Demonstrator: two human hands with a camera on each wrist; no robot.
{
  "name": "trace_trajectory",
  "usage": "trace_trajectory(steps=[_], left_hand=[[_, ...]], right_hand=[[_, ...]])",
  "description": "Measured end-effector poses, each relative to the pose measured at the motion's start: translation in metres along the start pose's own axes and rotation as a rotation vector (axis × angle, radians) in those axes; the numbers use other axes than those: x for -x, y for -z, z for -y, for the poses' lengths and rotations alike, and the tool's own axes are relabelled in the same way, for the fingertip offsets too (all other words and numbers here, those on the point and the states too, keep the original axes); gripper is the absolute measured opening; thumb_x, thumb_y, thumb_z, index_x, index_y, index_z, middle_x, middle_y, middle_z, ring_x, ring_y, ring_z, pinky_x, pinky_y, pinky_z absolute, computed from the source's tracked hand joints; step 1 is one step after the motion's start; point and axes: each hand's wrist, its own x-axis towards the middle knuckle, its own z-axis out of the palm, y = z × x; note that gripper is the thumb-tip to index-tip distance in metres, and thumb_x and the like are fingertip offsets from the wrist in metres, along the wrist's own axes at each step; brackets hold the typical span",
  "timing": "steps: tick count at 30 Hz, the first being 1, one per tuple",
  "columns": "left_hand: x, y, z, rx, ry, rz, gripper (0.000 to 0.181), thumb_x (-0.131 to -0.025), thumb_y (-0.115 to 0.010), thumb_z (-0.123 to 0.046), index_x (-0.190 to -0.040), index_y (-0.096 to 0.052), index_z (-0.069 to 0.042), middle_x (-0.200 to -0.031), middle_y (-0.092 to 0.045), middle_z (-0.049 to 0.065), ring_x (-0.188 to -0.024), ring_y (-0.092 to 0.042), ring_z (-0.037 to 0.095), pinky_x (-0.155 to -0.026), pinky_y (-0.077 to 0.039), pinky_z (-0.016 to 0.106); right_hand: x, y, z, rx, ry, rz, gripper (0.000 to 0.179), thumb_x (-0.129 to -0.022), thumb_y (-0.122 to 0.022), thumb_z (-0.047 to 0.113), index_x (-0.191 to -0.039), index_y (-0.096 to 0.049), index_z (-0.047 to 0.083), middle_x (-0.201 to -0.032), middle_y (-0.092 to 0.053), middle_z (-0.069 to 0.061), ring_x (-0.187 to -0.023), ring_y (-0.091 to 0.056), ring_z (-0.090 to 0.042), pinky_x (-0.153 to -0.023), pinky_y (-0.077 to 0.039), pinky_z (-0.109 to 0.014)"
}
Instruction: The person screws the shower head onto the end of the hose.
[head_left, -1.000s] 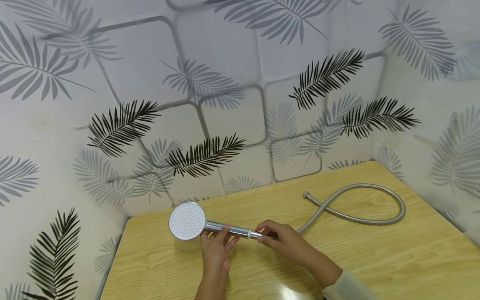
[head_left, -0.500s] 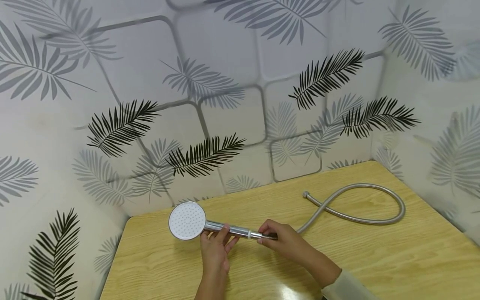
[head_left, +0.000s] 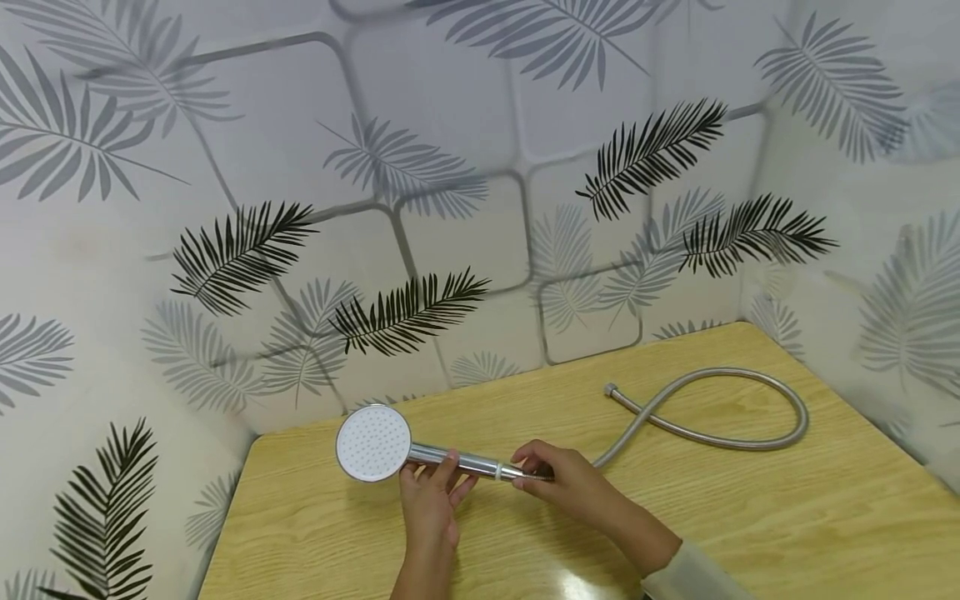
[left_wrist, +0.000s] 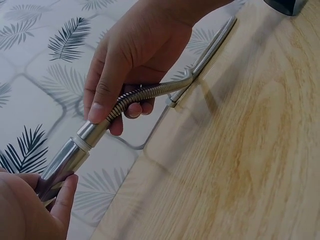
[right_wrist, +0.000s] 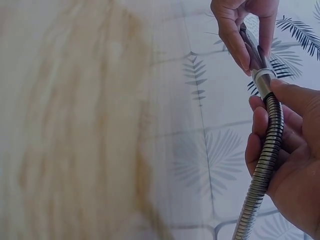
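A chrome shower head [head_left: 373, 443] with a round white nozzle face is held over the table, its handle [head_left: 471, 463] pointing right. My left hand [head_left: 431, 505] grips that handle between thumb and fingers. At the handle's lower end, my right hand [head_left: 568, 483] pinches the smooth metal connector [left_wrist: 92, 132] of the flexible hose [right_wrist: 265, 160]. A pale ring [left_wrist: 82, 144] sits at the joint between handle and connector. In the right wrist view the ribbed hose runs down past my curled right fingers [right_wrist: 260, 121].
The hose continues to the right and lies in a loop [head_left: 806, 417] on the wooden table [head_left: 330, 542]. Its free end, a metal nut [head_left: 611, 389], rests near the back. Leaf-patterned walls [head_left: 465, 250] border the table behind and at the sides.
My right thumb and fingers shift slightly on the connector. The left hand, shower head and loop of hose stay in place.
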Motion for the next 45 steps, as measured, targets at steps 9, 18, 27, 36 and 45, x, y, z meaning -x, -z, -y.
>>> trace_trajectory(steps=[9, 18, 27, 36, 45], left_hand=[[0.000, 0.001, 0.001, -0.002, 0.000, -0.005, 0.047, -0.097, -0.067, -0.006, -0.130, -0.033, -0.004, -0.109, -0.057, 0.010, -0.090, -0.073, 0.018, -0.079, -0.067, 0.040], [-0.001, 0.003, 0.002, -0.006, 0.006, -0.001, 0.048, -0.096, -0.068, -0.007, -0.129, -0.033, -0.003, -0.109, -0.057, 0.010, -0.092, -0.073, 0.018, -0.081, -0.066, 0.041], [0.000, 0.003, 0.005, 0.005, -0.002, -0.009, 0.048, -0.097, -0.067, -0.006, -0.129, -0.032, -0.001, -0.107, -0.056, 0.010, -0.091, -0.072, 0.018, -0.080, -0.066, 0.042], [0.002, 0.002, 0.008, -0.008, -0.006, -0.020, 0.048, -0.096, -0.068, -0.008, -0.128, -0.033, -0.001, -0.108, -0.055, 0.011, -0.090, -0.072, 0.018, -0.079, -0.067, 0.040], [0.003, 0.004, 0.011, -0.018, -0.012, -0.015, 0.047, -0.097, -0.068, -0.009, -0.128, -0.034, -0.003, -0.107, -0.058, 0.011, -0.088, -0.073, 0.018, -0.079, -0.067, 0.041]], right_hand=[[0.000, -0.001, -0.002, -0.008, 0.020, 0.011, 0.021, -0.100, -0.064, 0.028, -0.117, -0.063, 0.017, -0.101, -0.074, -0.008, -0.084, -0.067, -0.022, -0.070, -0.056, -0.020], [-0.001, -0.003, -0.001, -0.029, 0.001, 0.024, 0.023, -0.097, -0.069, 0.026, -0.117, -0.064, 0.016, -0.099, -0.073, -0.002, -0.087, -0.067, -0.015, -0.075, -0.056, -0.020], [0.000, -0.002, 0.003, 0.026, -0.002, 0.006, 0.019, -0.095, -0.072, 0.019, -0.111, -0.062, 0.014, -0.095, -0.071, 0.003, -0.082, -0.065, -0.005, -0.073, -0.056, -0.019], [0.000, -0.001, 0.003, 0.059, -0.042, -0.019, 0.021, -0.094, -0.073, 0.025, -0.109, -0.068, 0.013, -0.103, -0.065, -0.001, -0.083, -0.062, -0.013, -0.067, -0.056, -0.019], [0.003, -0.003, 0.001, 0.032, -0.028, -0.003, 0.023, -0.096, -0.070, 0.022, -0.118, -0.065, 0.015, -0.100, -0.068, 0.000, -0.077, -0.062, -0.010, -0.064, -0.055, -0.020]])
